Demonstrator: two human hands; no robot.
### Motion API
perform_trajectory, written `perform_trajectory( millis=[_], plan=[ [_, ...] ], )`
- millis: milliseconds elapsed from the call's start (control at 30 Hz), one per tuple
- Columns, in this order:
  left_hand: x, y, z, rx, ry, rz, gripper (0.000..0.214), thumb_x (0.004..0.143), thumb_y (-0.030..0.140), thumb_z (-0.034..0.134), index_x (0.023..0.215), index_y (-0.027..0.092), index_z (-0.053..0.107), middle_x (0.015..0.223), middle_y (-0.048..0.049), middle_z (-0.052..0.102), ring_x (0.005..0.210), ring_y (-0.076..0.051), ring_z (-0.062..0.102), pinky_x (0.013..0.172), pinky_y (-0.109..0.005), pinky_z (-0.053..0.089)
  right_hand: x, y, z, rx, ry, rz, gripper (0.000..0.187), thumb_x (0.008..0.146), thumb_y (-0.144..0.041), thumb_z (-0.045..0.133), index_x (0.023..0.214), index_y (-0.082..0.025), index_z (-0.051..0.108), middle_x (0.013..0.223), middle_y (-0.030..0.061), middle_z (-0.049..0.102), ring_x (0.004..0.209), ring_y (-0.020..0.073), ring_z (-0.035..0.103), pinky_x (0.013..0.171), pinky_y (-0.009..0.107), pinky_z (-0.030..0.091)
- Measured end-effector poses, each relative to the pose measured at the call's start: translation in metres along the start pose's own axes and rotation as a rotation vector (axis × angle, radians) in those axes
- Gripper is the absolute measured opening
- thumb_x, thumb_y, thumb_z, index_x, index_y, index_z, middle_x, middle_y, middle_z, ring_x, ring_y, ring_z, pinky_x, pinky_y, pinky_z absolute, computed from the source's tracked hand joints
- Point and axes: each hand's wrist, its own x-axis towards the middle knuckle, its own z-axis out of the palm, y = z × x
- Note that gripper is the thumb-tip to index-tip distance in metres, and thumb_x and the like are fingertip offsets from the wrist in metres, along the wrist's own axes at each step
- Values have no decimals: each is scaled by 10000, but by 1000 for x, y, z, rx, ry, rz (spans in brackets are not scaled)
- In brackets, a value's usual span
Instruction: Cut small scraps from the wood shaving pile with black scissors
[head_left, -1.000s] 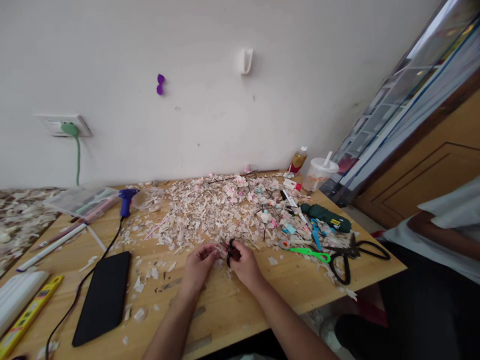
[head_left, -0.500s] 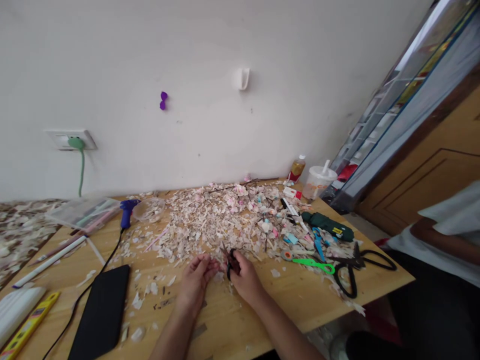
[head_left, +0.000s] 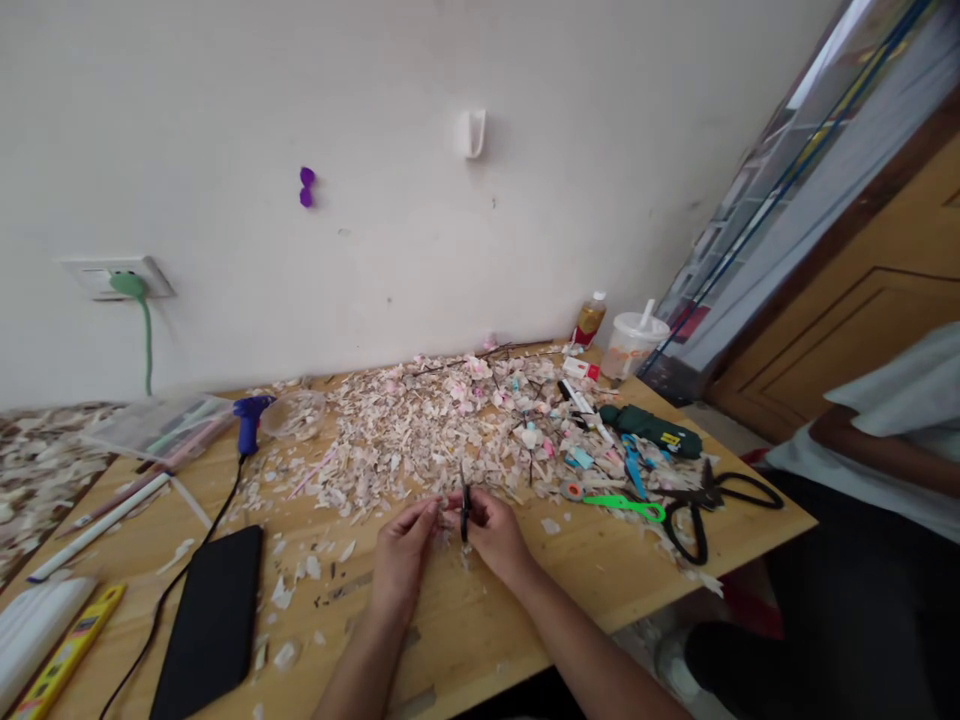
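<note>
Small black-handled scissors [head_left: 465, 512] are in my right hand [head_left: 493, 532], blades pointing up and away from me. My left hand [head_left: 406, 545] is closed in a pinch just left of them, fingertips close to the right hand's. A small pale scrap seems to lie between the fingertips, too small to name. Right beyond both hands spreads a heap of pale pink and white petal-like scraps [head_left: 405, 430], with pink blossoms [head_left: 469, 385] on thin twigs at its back.
At the right lie large black-handled scissors [head_left: 701, 505], a green cutter [head_left: 622, 505] and a dark green umbrella [head_left: 651, 430]. A blue glue gun [head_left: 250, 422], its cord and a black tablet-like slab [head_left: 210, 620] are at the left. Another person [head_left: 885, 440] sits at the far right.
The small scissors have turned more upright, showing edge-on. My fingertips have come closer together. The whole view has shifted slightly.
</note>
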Motion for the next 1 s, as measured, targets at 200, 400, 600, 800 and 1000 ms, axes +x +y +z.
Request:
perform_trajectory(
  millis=[200,400,600,800,1000],
  plan=[
    [-2,2,0,114,-82,26,295,802,433,680,967,203,768,1005,-76,755,950,-243,670,883,-353,493,3,2,-4,-118,41,-66,225,787,-378,682,917,-195,666,869,42,702,801,196,659,738,298,522],
    [1,10,-5,317,-38,279,238,808,358,678,987,214,743,987,-83,720,919,-227,669,854,-354,513,0,6,-3,-179,8,-70,126,781,-298,613,851,-196,638,818,33,674,782,196,637,714,293,509],
    [3,23,-13,506,-228,445,172,851,217,609,935,260,753,932,-59,725,897,-204,665,844,-327,504,-3,12,-5,-309,-39,-93,252,729,-211,541,957,-186,643,857,43,680,771,190,622,704,289,494],
    [5,15,-14,315,-163,276,224,797,226,680,1008,249,751,929,-62,730,858,-196,667,814,-304,503,-3,6,-5,-218,-53,-88,166,810,-263,576,953,-198,631,836,28,662,789,188,632,720,283,503],
    [1,14,-8,-267,-33,-144,345,647,271,837,966,183,737,797,-39,742,707,-140,672,719,-235,517,-8,-5,-1,-402,-47,-157,132,876,-254,526,989,-204,573,876,43,630,802,186,601,729,294,482]
  ],
)
